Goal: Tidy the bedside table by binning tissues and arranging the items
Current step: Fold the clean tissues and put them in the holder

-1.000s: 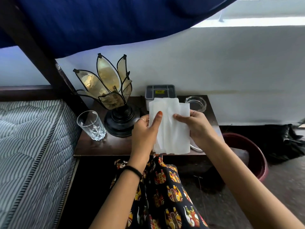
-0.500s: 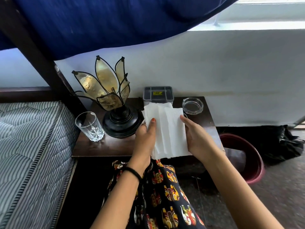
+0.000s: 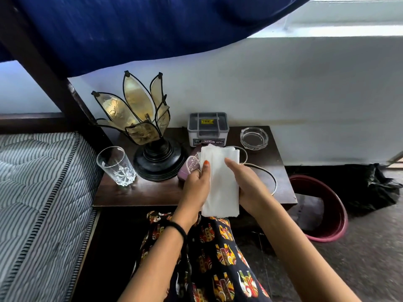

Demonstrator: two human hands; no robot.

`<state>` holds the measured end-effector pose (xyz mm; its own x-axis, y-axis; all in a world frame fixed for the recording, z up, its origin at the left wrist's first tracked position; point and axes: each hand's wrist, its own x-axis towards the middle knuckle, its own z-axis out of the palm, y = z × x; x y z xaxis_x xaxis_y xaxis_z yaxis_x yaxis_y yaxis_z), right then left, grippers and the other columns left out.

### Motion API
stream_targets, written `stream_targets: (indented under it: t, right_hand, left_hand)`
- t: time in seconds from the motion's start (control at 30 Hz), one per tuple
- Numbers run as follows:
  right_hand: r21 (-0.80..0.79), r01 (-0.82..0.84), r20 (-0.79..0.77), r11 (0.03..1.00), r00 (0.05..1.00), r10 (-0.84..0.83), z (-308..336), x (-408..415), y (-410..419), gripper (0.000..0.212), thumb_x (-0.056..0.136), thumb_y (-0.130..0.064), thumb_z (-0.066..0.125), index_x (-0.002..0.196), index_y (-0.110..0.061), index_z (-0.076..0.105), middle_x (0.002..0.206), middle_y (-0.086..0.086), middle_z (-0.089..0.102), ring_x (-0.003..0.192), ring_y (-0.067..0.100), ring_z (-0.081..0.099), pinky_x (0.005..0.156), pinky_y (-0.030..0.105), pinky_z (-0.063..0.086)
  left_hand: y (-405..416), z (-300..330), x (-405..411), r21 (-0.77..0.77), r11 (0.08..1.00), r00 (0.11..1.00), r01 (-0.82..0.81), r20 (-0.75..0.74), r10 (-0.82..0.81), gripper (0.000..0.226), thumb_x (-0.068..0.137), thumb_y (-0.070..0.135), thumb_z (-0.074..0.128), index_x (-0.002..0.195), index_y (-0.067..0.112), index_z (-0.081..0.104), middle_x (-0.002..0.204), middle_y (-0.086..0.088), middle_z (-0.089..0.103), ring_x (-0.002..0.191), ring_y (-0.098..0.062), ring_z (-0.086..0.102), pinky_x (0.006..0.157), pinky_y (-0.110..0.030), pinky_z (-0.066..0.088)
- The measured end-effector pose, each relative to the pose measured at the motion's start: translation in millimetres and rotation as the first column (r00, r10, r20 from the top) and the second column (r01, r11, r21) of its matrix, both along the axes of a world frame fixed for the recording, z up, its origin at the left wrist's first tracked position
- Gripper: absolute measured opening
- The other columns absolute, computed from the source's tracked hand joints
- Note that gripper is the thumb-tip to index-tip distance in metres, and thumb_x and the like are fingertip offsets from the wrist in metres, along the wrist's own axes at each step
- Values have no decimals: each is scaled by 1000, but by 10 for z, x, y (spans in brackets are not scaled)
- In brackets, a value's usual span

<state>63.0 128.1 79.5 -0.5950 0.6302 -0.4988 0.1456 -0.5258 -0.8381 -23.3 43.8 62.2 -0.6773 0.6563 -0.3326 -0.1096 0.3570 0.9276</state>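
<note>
A folded white paper tissue [image 3: 220, 182] stands upright between the person's two hands, above the near edge of the dark wooden bedside table [image 3: 150, 192]. The left hand [image 3: 196, 188] pinches its left edge, thumb pressed on the front face; the right hand [image 3: 248, 188] is closed on the right edge, forefinger laid across the front. It looks feather-light and limp, several soft layers that would sag or fan apart if held by one corner, so a grip across the whole folded stack, or simply bunching it in the fist, seems the safest hold; it tears easily but cannot break. Just behind it lie a small mauve case [image 3: 187, 168] and a loop of pale cord [image 3: 268, 177]. Farther back sit a grey lidded plastic box with a yellow label [image 3: 208, 129] and, to its right, a clear glass ashtray [image 3: 254, 138]. To the left stand a black-based lamp with amber glass petals [image 3: 144, 131] and a cut-glass tumbler [image 3: 115, 165], both fragile. On the floor to the right is a round maroon bin [image 3: 335, 223], the likely place for the tissue.
</note>
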Motion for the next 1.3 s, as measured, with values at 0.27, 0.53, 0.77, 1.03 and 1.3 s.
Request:
stream_targets:
  t: [0.27, 0.53, 0.77, 1.03, 1.3]
  right_hand:
    - [778, 12, 222, 629, 930, -293, 18, 110, -220, 60, 84, -32, 67, 132, -12, 38, 129, 5, 42, 117, 22, 48, 103, 37, 40]
    - [761, -152, 311, 630, 938, -150, -81, 145, -462, 53, 88, -37, 61, 130, -7, 50, 132, 3, 53, 124, 11, 47, 91, 8, 28]
    - [729, -93, 236, 678, 964, -121, -55, 109, -459, 23, 92, -31, 57, 106, -13, 62, 87, -8, 64, 77, -8, 59, 64, 2, 39]
    - [739, -57, 215, 671, 964, -155, -52, 125, -325, 39, 100, -16, 37, 63, -26, 45, 56, -8, 51, 51, -3, 48, 49, 11, 34]
    - [765, -147, 234, 628, 971, -58, -57, 36, -391, 33, 98, -13, 41, 129, -13, 55, 132, 6, 59, 123, 11, 53, 104, 30, 39]
  left_hand:
    - [-12, -11, 59, 163, 982, 969, -94, 242, 53, 16, 92, 19, 59, 103, 10, 68, 98, -9, 74, 91, -24, 71, 81, -39, 57]
    - [-1, -4, 83, 144, 976, 937, -165, 333, 109, 26, 97, 28, 51, 93, 10, 70, 97, -9, 74, 90, -22, 70, 79, -34, 55]
    - [11, 46, 101, 153, 980, 931, -127, 360, 64, 24, 98, 23, 48, 94, 10, 68, 99, -13, 73, 91, -23, 70, 79, -33, 56]
    - [-11, 7, 98, 93, 986, 964, -136, 240, 110, 30, 95, 32, 48, 90, 6, 64, 105, -29, 67, 99, -40, 64, 92, -62, 46]
    - [59, -14, 149, 99, 980, 970, -171, 193, 149, 29, 97, 28, 48, 79, 14, 66, 91, -9, 73, 86, -24, 66, 81, -47, 53]
